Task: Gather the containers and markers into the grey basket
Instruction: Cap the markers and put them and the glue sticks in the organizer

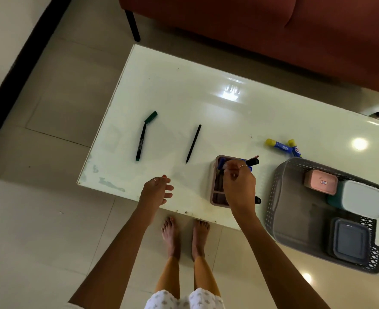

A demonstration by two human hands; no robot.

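The grey basket (295, 210) stands at the table's right end and holds a pink box (321, 182), a white-lidded teal container (362, 198) and a grey-lidded container (351, 240). A pink pen tray (215, 188) with markers in it lies left of the basket. Over the tray, my right hand (239, 186) grips a black marker (252, 162). My left hand (156, 190) hovers with relaxed fingers over the table's front edge, holding nothing. A green marker (142, 139) with its cap off and a thin black pen (193, 143) lie further left. Two blue glue sticks (283, 146) lie behind the basket.
The glossy white table (184, 97) has its front edge just ahead of my bare feet (185, 235). A red sofa (273, 30) runs along the far side. Tiled floor lies to the left.
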